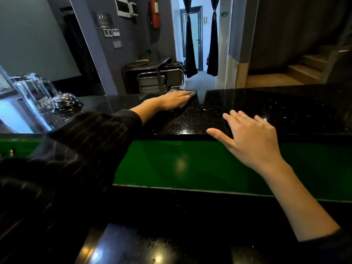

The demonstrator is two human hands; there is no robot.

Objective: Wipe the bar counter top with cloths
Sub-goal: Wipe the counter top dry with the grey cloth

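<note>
The bar counter top (266, 107) is black speckled stone and runs across the middle of the view. A grey cloth (191, 93) lies flat at its far edge. My left hand (174, 100) rests palm down on the cloth, fingers stretched toward the far edge, pressing it onto the stone. My right hand (251, 140) hovers open at the counter's near edge, fingers spread, thumb over the lip, holding nothing. A dark striped sleeve covers my left arm.
Upturned beer glasses (32, 94) and a chrome service bell (66, 101) stand at the counter's left end. A green panel (190, 164) sits below the near edge, with a lower black ledge (142, 244) beneath. Beyond are a metal cart (162, 80), a doorway and stairs.
</note>
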